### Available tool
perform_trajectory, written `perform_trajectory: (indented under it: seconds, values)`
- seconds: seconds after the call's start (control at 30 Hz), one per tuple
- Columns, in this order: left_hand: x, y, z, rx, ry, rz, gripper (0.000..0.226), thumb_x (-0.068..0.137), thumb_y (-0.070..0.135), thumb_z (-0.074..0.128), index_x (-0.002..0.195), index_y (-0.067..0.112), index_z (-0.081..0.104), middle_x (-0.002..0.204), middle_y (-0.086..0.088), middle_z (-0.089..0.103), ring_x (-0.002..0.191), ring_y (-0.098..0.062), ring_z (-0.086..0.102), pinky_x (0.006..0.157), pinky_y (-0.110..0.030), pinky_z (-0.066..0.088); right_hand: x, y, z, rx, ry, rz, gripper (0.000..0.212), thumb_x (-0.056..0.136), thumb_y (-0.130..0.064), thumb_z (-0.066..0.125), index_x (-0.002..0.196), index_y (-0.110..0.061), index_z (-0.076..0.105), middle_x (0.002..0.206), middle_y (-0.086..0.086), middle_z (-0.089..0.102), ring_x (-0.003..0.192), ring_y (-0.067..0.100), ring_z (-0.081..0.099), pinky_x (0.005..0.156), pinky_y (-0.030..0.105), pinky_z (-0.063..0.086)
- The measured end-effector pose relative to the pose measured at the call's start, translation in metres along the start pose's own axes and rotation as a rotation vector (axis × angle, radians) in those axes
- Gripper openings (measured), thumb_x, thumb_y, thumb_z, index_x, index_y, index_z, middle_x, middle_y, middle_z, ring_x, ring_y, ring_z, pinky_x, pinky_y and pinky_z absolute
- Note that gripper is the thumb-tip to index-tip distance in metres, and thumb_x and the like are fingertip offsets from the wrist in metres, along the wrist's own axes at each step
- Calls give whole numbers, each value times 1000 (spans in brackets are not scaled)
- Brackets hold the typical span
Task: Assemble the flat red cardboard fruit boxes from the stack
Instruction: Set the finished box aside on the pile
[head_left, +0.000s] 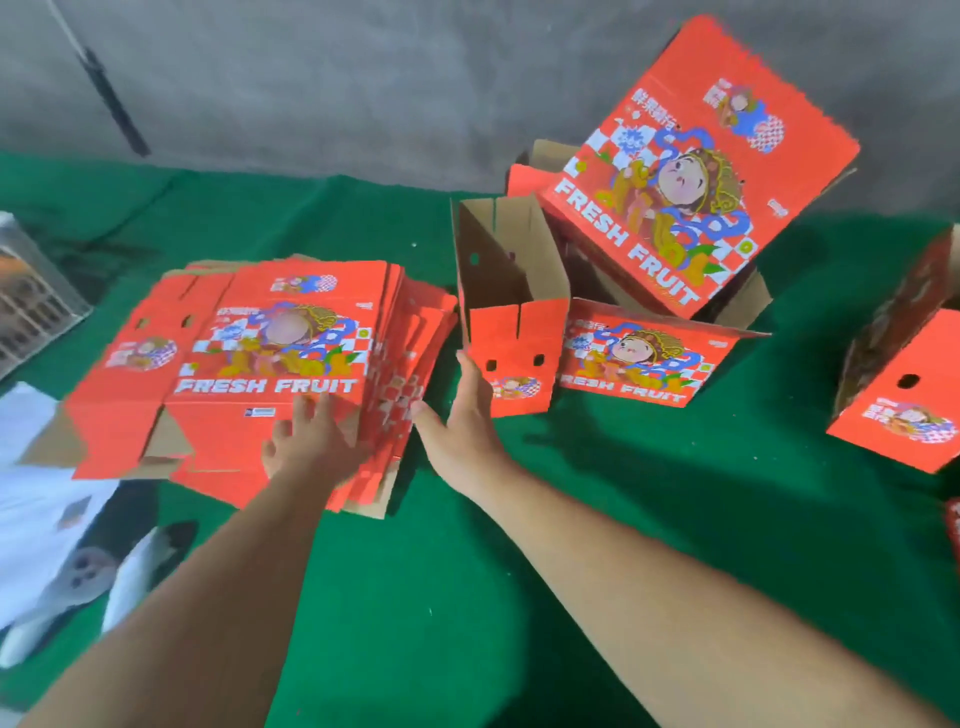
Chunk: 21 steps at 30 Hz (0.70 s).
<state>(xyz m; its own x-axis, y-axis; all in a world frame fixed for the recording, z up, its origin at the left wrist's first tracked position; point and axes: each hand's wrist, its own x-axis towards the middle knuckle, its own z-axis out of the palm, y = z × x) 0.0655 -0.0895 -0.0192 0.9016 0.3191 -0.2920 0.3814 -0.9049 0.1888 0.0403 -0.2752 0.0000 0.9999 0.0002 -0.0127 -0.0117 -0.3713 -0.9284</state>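
Left hand (306, 441) flat on stack (249, 364) — right hand (462, 421) beside (apart).

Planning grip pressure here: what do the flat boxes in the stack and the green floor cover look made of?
Flat boxes: corrugated cardboard, apparently; smooth red printed face, raw brown back and edges showing. Green floor cover: looks like matte felt or thin carpet, wrinkled in places; exact fabric unclear.

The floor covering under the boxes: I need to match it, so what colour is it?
Plain dark green floor covering, seen in the head view.
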Motion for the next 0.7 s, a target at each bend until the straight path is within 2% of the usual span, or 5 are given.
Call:
perform_trajectory:
  seconds: [0.1, 0.23, 0.33, 0.57, 0.7]
  values:
    - [-8, -24, 15, 73, 5, 86, 85, 92, 60, 63, 159, 34, 20, 169, 3, 15, 144, -42, 30, 104, -51, 48, 3, -10, 25, -37, -123, 19, 82, 100, -28, 65, 164, -21, 14, 161, 5, 25, 140, 8, 25, 104, 8, 15]
    - [-21, -16, 17, 78, 121, 124, 39, 109, 39, 39, 141, 16, 41, 147, -11, 43, 131, -45, 44, 99, -54, 50, 10, -19, 43, 23, -189, 148, 83, 99, -34, 64, 163, -27, 12, 159, 3, 35, 143, 21, 41, 122, 40, 33]
    - [-41, -1, 14, 77, 221, 211, 28, 109, 27, 41, 134, 14, 47, 135, -9, 49, 122, -40, 50, 92, -51, 49, 18, -22, 44, 213, -222, 321, 67, 97, -43, 64, 153, -30, 31, 145, -3, 56, 125, 20, 59, 108, 47, 48]
    - [-114, 52, 3, -352, 423, 516, 44, 110, 27, 45, 153, 26, 46, 161, 5, 45, 151, -34, 36, 123, -48, 32, 43, -55, 6, 545, -36, 355, 11, 99, -14, 65, 107, -21, 66, 101, 2, 76, 75, 13, 73, 58, 25, 56]
    - [-126, 40, -16, -593, 539, 666, 36, 104, 38, 51, 134, 25, 67, 147, 7, 60, 141, -13, 51, 119, -49, 32, 24, -56, -68, 589, 9, 258, 13, 101, -12, 63, 109, -21, 69, 97, 5, 80, 80, 23, 77, 66, 36, 62]
